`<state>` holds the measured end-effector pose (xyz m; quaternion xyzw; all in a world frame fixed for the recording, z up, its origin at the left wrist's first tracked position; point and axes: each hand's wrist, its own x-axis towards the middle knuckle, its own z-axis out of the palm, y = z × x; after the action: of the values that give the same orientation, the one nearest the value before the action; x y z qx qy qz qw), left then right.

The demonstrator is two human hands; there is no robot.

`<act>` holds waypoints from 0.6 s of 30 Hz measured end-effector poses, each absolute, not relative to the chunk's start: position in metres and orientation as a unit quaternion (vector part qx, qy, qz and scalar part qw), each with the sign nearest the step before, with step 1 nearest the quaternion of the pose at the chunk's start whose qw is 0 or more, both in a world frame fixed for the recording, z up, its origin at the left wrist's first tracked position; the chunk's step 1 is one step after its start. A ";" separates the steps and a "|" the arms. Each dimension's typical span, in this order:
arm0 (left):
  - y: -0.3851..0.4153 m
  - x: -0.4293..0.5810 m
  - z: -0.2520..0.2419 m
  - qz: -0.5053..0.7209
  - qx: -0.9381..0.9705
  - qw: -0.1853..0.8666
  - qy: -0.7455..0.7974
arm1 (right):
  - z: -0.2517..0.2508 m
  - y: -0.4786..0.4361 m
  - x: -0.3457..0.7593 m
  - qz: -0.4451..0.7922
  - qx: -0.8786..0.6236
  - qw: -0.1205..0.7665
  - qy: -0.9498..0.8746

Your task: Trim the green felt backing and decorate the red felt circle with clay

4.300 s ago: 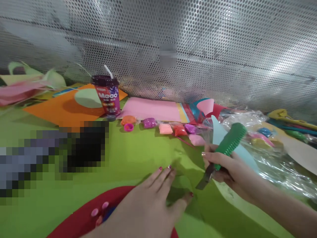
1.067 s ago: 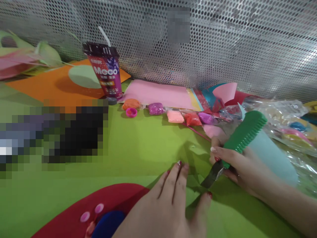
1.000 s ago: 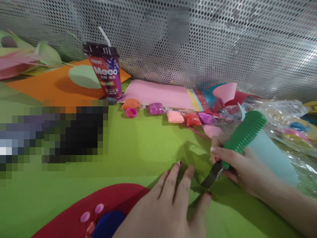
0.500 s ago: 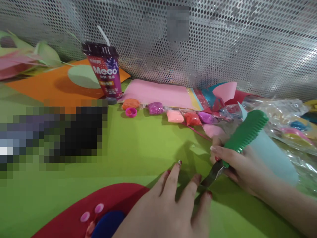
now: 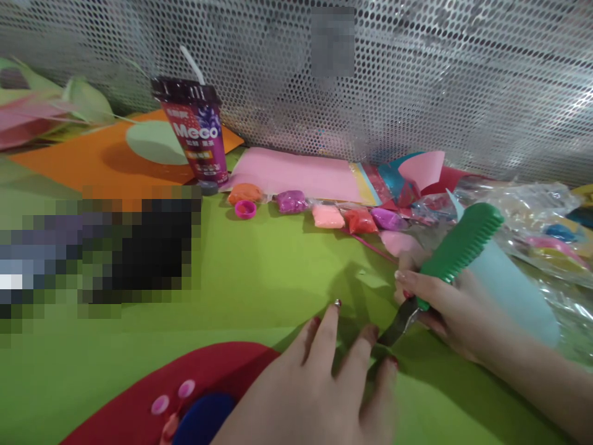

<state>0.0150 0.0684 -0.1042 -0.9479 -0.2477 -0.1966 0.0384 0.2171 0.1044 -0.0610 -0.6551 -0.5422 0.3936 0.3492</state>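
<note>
My right hand (image 5: 456, 312) is closed round a knife with a green ridged handle (image 5: 463, 241). The handle points up and away, while the dark metal blade (image 5: 397, 322) slants down to the green sheet (image 5: 278, 259). My left hand (image 5: 315, 383) lies on that sheet with its fingers spread, the blade tip close to its index finger and thumb. Partly under the left hand is a red rounded piece (image 5: 222, 364) bearing a blue disc (image 5: 206, 420) and two small pink discs (image 5: 173, 397). What the blade tip touches is partly hidden by the fingers.
A purple drink cup (image 5: 199, 133) with a straw stands on orange paper (image 5: 78, 157). Clay packets (image 5: 328, 216) line the back, near pink paper (image 5: 296, 176). Light blue paper (image 5: 509, 296) and clear plastic bags (image 5: 532, 204) lie right. A perforated metal panel (image 5: 269, 68) rises behind.
The blade tip has shifted very slightly to the right and up, away from my left index finger. My left hand stays nearly still, and the surroundings look the same.
</note>
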 end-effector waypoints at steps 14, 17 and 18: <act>0.067 0.013 -0.107 -0.185 -0.950 -0.008 -0.253 | -0.061 0.104 0.214 0.413 -0.637 0.380 -0.528; 0.067 0.013 -0.106 -0.186 -0.950 0.005 -0.249 | -0.061 0.104 0.214 0.407 -0.631 0.391 -0.533; 0.067 0.013 -0.106 -0.188 -0.950 0.010 -0.248 | -0.062 0.104 0.214 0.415 -0.627 0.393 -0.529</act>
<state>0.0134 0.0671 -0.1057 -0.9504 -0.2477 -0.1880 0.0104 0.2140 0.1042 -0.0615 -0.6273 -0.5292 0.4148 0.3929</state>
